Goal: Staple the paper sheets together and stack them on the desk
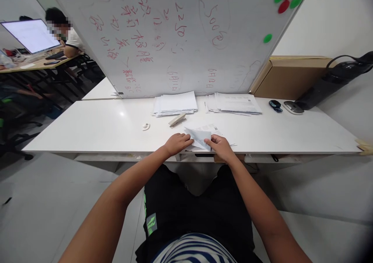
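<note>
Between my two hands is a folded sheet of paper (199,136), partly raised at the table's front edge. My left hand (178,143) is closed on its left side, fingers bent over the edge. On the right side my right hand (220,145) pinches the sheet between thumb and fingers. Other printed papers (215,129) lie flat beneath and behind it. A beige stapler (177,120) rests just beyond my left hand. Farther back are a stack of white paper (175,103) and, to its right, a stack of printed sheets (234,103).
A whiteboard (186,41) with red writing stands along the table's back. A small white object (146,127) lies left of the stapler. At right are a computer mouse (293,107), a cardboard box (291,76) and a black bottle (329,82). A person (72,41) sits at a monitor far left.
</note>
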Available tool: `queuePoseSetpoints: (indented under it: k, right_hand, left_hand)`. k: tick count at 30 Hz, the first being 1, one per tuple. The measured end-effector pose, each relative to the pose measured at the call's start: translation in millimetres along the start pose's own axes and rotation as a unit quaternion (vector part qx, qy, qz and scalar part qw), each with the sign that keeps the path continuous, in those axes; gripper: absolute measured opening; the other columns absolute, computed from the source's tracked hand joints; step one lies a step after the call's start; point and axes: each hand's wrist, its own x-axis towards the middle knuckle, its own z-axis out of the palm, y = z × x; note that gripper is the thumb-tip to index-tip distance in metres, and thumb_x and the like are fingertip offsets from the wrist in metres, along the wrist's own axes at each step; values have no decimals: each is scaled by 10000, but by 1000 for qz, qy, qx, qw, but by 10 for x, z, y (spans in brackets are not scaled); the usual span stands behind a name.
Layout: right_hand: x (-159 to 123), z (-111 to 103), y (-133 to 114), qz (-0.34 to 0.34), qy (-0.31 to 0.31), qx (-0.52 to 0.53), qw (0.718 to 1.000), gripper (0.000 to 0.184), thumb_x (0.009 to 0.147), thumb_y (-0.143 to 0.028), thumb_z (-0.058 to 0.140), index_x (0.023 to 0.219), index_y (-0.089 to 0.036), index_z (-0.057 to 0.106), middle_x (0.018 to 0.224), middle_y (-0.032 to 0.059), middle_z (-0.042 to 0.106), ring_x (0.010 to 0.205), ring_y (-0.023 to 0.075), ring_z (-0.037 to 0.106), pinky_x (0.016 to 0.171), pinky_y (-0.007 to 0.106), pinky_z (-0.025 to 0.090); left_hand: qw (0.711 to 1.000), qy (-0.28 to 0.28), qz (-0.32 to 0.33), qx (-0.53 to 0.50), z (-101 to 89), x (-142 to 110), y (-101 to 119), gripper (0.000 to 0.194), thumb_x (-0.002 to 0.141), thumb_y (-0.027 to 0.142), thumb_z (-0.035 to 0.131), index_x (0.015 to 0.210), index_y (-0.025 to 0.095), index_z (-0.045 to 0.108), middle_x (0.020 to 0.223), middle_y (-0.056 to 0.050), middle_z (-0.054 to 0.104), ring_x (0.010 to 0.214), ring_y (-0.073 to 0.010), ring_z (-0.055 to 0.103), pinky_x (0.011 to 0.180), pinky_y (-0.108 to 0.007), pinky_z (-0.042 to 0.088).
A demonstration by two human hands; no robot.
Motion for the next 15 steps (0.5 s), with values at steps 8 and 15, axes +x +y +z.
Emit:
queuePoseSetpoints:
  k: [8,15]
  right_hand:
    - [-10,60,68,-27,85,-11,996,338,788,-536,563,714,-214,491,624,-41,471,598,131,437,555,253,345]
    - [3,183,-21,-78,195,-214,954,242,903,-430,398,850,-216,498,683,-4,541,632,173,504,589,275,361]
  left_hand:
    - [999,27,-22,-5,45,32,16,235,967,225,367,962,176,597,883,-77,592,781,-188,577,640,-306,399]
    - [967,99,-218,-90,116,31,-12,253,873,406,554,982,182,595,954,-60,613,818,-203,607,659,-307,437]
